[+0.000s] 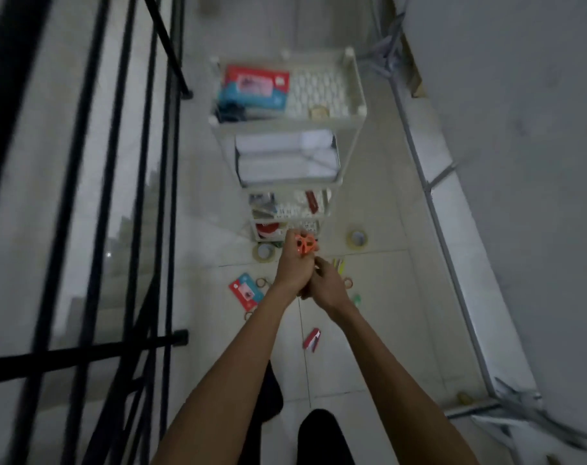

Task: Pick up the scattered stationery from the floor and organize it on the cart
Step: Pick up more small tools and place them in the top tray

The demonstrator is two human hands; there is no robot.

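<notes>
The left hand [290, 268] grips the orange scissors [305, 246], which look light, hard and pointy and are best held by the loops; the right hand [325, 283] curls close, but I cannot tell if it holds anything.

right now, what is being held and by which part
The left hand grips the scissors just below the handle loops, which stick out above the fist. Whether the right hand holds anything cannot be told.
</notes>
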